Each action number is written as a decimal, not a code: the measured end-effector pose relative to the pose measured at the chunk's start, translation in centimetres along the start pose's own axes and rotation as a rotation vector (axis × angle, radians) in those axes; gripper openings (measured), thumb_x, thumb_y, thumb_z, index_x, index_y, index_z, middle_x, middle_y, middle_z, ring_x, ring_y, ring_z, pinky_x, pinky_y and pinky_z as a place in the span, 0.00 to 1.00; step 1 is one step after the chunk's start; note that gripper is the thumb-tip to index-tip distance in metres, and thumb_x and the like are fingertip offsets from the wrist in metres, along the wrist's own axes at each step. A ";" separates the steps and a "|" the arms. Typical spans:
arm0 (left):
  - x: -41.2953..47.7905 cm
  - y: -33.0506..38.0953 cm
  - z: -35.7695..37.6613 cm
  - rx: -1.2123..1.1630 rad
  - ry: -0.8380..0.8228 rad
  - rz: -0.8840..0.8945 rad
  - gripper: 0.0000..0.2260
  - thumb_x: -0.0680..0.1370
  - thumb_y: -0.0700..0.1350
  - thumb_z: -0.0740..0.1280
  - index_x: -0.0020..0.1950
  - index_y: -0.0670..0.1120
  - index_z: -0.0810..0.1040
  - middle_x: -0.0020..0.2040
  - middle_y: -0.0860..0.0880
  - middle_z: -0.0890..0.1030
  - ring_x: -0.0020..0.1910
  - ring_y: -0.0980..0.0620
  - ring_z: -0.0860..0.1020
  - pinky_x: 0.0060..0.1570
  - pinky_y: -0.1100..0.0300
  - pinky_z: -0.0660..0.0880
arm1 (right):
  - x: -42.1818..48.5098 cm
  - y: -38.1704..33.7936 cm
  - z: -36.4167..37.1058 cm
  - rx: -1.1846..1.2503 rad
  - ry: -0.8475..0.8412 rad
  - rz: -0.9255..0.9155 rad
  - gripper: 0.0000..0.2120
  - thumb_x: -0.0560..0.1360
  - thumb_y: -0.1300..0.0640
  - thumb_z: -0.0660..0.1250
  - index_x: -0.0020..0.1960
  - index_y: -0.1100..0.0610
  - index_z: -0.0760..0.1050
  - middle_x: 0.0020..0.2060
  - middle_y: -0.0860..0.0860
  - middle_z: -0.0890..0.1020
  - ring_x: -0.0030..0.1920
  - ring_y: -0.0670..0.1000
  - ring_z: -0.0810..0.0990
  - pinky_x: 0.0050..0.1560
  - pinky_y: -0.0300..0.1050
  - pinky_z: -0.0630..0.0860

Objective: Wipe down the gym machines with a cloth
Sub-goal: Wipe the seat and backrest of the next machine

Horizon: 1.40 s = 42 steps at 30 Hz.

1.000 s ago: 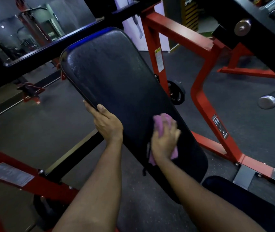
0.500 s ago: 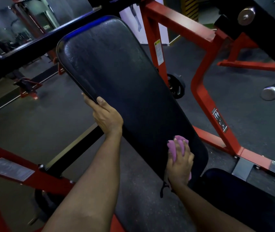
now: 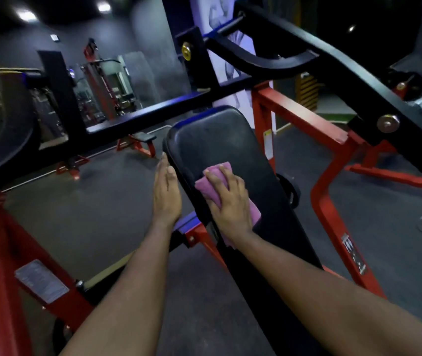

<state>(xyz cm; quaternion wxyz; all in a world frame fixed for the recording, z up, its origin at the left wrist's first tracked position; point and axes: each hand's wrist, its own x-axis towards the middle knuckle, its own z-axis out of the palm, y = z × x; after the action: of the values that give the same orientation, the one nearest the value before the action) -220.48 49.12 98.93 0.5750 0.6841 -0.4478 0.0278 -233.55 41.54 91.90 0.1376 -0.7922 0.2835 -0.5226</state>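
Right hand (image 3: 230,201) presses one pink cloth (image 3: 218,167) on one pad (image 3: 217,134), left hand (image 3: 166,196) alongside

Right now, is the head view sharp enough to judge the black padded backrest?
Head view: dim light, motion blur over the left background; wide-angle bends the black frame bar; black padded backrest and pink cloth under the right hand read clearly.
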 end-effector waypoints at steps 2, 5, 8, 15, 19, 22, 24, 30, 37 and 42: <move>1.9 0.4 -1.7 -0.072 -0.026 -0.025 0.20 0.87 0.51 0.51 0.78 0.48 0.66 0.77 0.54 0.66 0.76 0.55 0.64 0.77 0.46 0.62 | 2.2 -1.2 0.6 -0.097 -0.013 -0.058 0.31 0.76 0.50 0.68 0.78 0.45 0.66 0.76 0.51 0.64 0.66 0.58 0.69 0.62 0.54 0.71; 3.9 0.6 -3.3 -0.120 -0.069 -0.058 0.17 0.87 0.53 0.53 0.70 0.53 0.75 0.72 0.52 0.73 0.72 0.52 0.70 0.71 0.41 0.69 | 5.1 -2.4 1.5 -0.155 -0.004 -0.106 0.32 0.76 0.47 0.65 0.79 0.44 0.64 0.77 0.52 0.64 0.66 0.58 0.69 0.62 0.55 0.72; 5.0 1.0 -3.9 -0.163 -0.080 -0.082 0.14 0.85 0.56 0.54 0.61 0.58 0.78 0.65 0.52 0.79 0.64 0.51 0.77 0.65 0.42 0.75 | 10.6 -4.4 1.8 -0.189 -0.007 -0.174 0.30 0.76 0.43 0.63 0.77 0.44 0.64 0.75 0.53 0.65 0.64 0.59 0.69 0.60 0.55 0.71; 5.3 1.9 -5.0 -0.219 -0.135 -0.141 0.18 0.87 0.50 0.51 0.66 0.48 0.78 0.66 0.51 0.79 0.54 0.49 0.82 0.43 0.58 0.73 | 16.0 -6.5 2.1 -0.188 0.057 0.061 0.22 0.80 0.38 0.60 0.72 0.43 0.69 0.73 0.52 0.68 0.64 0.60 0.70 0.61 0.57 0.70; 5.3 1.7 -4.8 -0.236 -0.096 -0.124 0.15 0.87 0.49 0.52 0.62 0.55 0.78 0.62 0.52 0.80 0.49 0.53 0.82 0.42 0.56 0.74 | 12.6 -6.6 2.2 -0.292 0.033 -0.146 0.25 0.79 0.39 0.57 0.75 0.43 0.66 0.76 0.53 0.65 0.69 0.61 0.66 0.64 0.58 0.69; 5.3 1.2 -4.7 -0.149 -0.107 -0.078 0.15 0.87 0.50 0.52 0.63 0.56 0.79 0.65 0.53 0.79 0.49 0.56 0.82 0.48 0.53 0.76 | 15.8 -3.0 0.9 -0.308 -0.013 -0.141 0.22 0.80 0.43 0.58 0.73 0.46 0.69 0.74 0.54 0.67 0.67 0.61 0.67 0.63 0.59 0.71; 5.1 1.1 -4.8 -0.078 -0.113 -0.070 0.17 0.87 0.52 0.52 0.66 0.55 0.79 0.64 0.55 0.79 0.50 0.59 0.81 0.54 0.51 0.77 | 19.2 -0.9 -0.1 -0.299 0.003 0.090 0.19 0.82 0.43 0.58 0.71 0.46 0.70 0.73 0.55 0.68 0.66 0.61 0.68 0.64 0.58 0.69; 5.4 2.2 -2.6 0.120 0.077 0.049 0.15 0.85 0.52 0.53 0.48 0.49 0.74 0.44 0.52 0.77 0.44 0.51 0.77 0.44 0.50 0.73 | 19.3 -0.4 0.1 -0.284 0.104 0.187 0.17 0.81 0.42 0.59 0.66 0.48 0.72 0.69 0.53 0.71 0.61 0.59 0.70 0.60 0.55 0.70; 6.5 3.3 2.4 0.283 0.325 -0.009 0.05 0.85 0.47 0.54 0.51 0.48 0.62 0.49 0.46 0.74 0.46 0.44 0.75 0.41 0.52 0.65 | 20.2 4.8 -1.0 -0.264 0.060 0.027 0.19 0.81 0.43 0.61 0.70 0.45 0.70 0.68 0.52 0.71 0.57 0.59 0.71 0.51 0.54 0.73; 6.4 3.0 2.3 0.294 0.294 0.031 0.12 0.86 0.47 0.53 0.69 0.52 0.67 0.64 0.49 0.74 0.59 0.46 0.75 0.54 0.48 0.75 | 21.0 5.3 -1.1 -0.215 0.066 0.255 0.20 0.82 0.41 0.55 0.70 0.47 0.71 0.67 0.54 0.73 0.59 0.60 0.71 0.56 0.55 0.72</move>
<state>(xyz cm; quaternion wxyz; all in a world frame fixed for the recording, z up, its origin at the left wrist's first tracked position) -219.67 43.75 103.93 0.5276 0.7424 -0.3605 0.2014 -229.98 24.94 105.42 0.1080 -0.7424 0.4402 -0.4933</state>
